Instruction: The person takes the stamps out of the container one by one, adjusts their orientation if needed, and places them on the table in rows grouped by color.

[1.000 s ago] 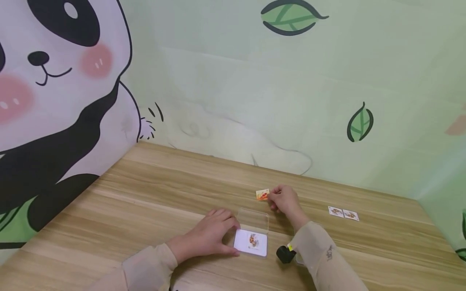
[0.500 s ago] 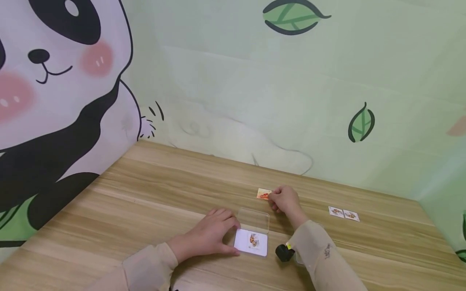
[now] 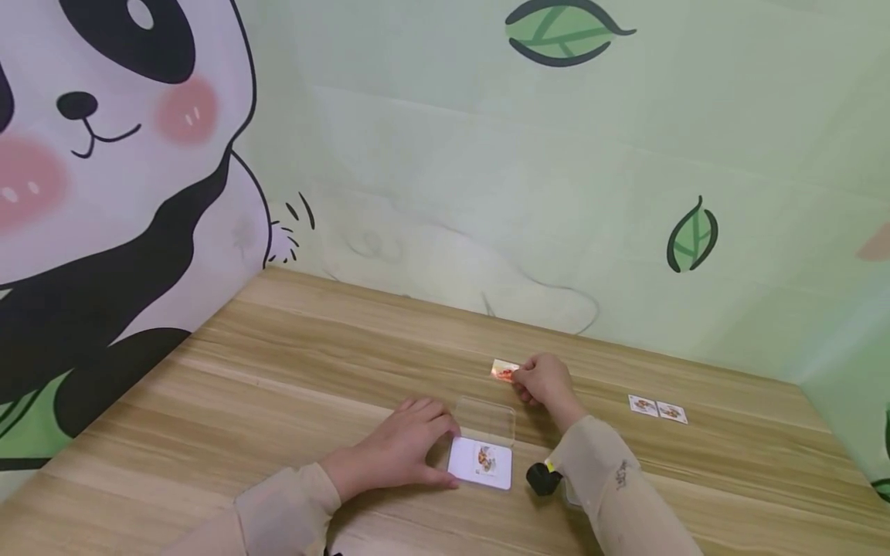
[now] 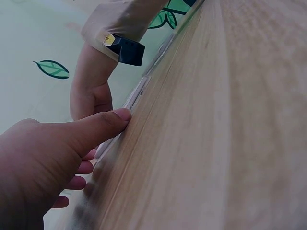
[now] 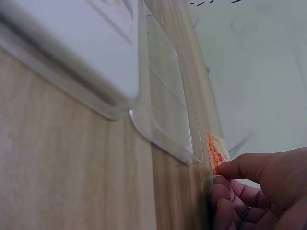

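Between thumb and fingertips, my right hand [image 3: 548, 382] pinches a small orange and yellow picture card [image 3: 504, 371], which stands tilted up above the far part of the table. My left hand [image 3: 392, 448] holds a clear plastic case by its left side, thumb at the near corner and fingers at the far one. In that case lies a white card [image 3: 497, 467] with a small picture on it. The case's transparent lid [image 3: 487, 421] is folded open, away from me. In the right wrist view, the orange card [image 5: 217, 152] shows beyond the lid [image 5: 168, 91].
Two small picture cards [image 3: 657, 408] lie side by side on the wooden table [image 3: 313, 347] at the right. Another clear plastic piece [image 3: 572, 494] is partly hidden under my right sleeve. A black camera [image 3: 542, 479] sits at the right wrist. A panda-printed wall [image 3: 417, 154] closes off the back.
My right hand has shifted the orange card very slightly right and tilted it, so its surface now catches light. The left hand and the case keep their places.
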